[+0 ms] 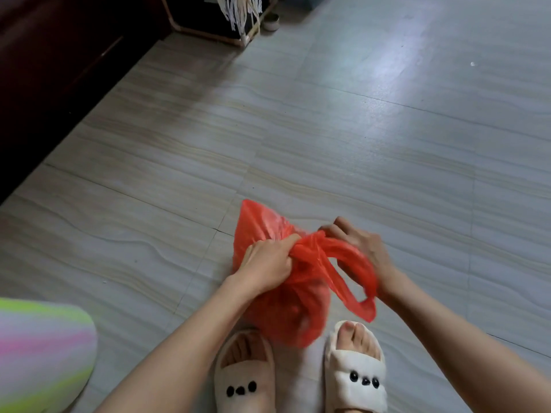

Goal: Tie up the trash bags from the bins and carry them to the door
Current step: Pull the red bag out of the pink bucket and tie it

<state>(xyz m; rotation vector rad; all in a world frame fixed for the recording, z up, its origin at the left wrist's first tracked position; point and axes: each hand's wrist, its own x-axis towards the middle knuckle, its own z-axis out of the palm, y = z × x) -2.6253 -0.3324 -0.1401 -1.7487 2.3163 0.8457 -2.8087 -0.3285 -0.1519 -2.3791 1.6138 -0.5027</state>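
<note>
Floor (328,129): pale grey tile with streaked grain, fills most of the view. Dark wooden furniture (59,55) runs along the floor's far left edge; a light-framed stand (208,32) with white fringe hanging over it sits at the far edge, a small bowl (270,22) just beside it. Striped pink-green-white fabric (41,353) at the near left corner. Red trash bag (286,302) rests on the floor near the near edge, directly in front of two cream slippers (244,377) with black dot faces, its lower end between the toes. Left hand (268,260) closed around the bag's gathered neck. Right hand (357,242) pinches the twisted plastic at the knot; one red handle loop (357,281) hangs beneath the right wrist. Both forearms bare.
</note>
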